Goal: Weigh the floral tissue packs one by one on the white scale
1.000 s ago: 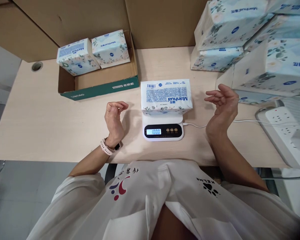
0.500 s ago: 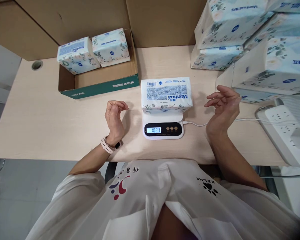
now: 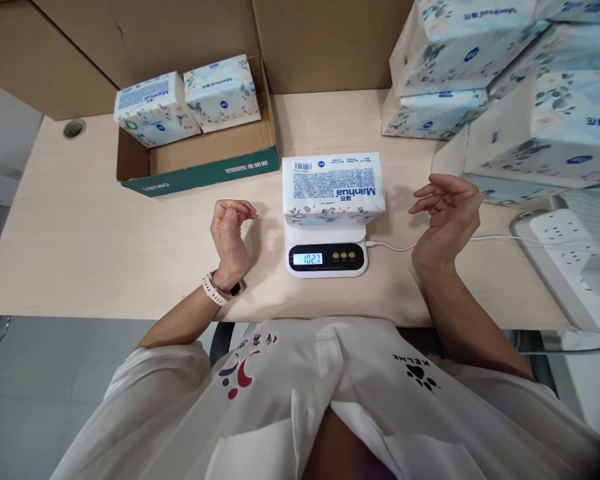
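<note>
A pack of tissues (image 3: pixel 333 185) with blue Manhua lettering lies on a white digital scale (image 3: pixel 325 235), hiding most of its platform. The lit display (image 3: pixel 308 259) reads 102.7. To the left of the scale, my left hand (image 3: pixel 230 237) rests on the table with its fingers curved and apart, holding nothing. On the other side, my right hand (image 3: pixel 445 220) is held palm inward, fingers loosely bent and nothing in them. Neither hand touches the pack or the scale.
A green cardboard box (image 3: pixel 205 175) at the back left holds two tissue packs (image 3: pixel 187 100). More tissue packs (image 3: pixel 545 127) are stacked at the right. A white cable (image 3: pixel 397 248) runs from the scale towards a power strip (image 3: pixel 575 260). Cardboard panels (image 3: pixel 330 47) stand behind.
My right hand has shifted very slightly, its fingers a little lower. The tissue pack, the scale and its reading stay the same. At the far left edge, a person's foot has moved.
</note>
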`<move>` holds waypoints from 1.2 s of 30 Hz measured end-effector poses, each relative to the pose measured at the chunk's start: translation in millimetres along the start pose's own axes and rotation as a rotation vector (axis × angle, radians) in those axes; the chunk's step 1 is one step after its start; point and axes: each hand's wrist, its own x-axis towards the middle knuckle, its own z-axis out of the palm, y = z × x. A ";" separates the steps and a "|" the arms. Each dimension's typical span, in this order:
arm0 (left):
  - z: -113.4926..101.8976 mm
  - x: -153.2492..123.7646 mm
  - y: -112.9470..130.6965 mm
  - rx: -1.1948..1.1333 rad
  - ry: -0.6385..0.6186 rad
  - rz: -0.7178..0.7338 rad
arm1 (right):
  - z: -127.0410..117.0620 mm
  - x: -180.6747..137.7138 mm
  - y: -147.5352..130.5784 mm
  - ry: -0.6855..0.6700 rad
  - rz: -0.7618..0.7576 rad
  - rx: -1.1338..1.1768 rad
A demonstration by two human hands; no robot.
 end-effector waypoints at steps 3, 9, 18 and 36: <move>-0.2 0.2 -0.1 0.003 -0.002 0.002 | 0.3 0.2 0.1 -0.009 -0.012 0.000; -4.5 -1.1 -2.6 0.044 -0.127 -0.014 | 0.3 -2.5 1.2 -0.018 0.002 -0.027; -20.6 -7.2 -12.3 0.253 -0.497 -0.014 | -8.4 -9.5 -6.9 -0.347 -0.012 -0.349; 22.2 55.6 42.6 -0.007 -0.249 0.098 | 92.5 3.8 -80.1 -0.860 -0.208 -0.450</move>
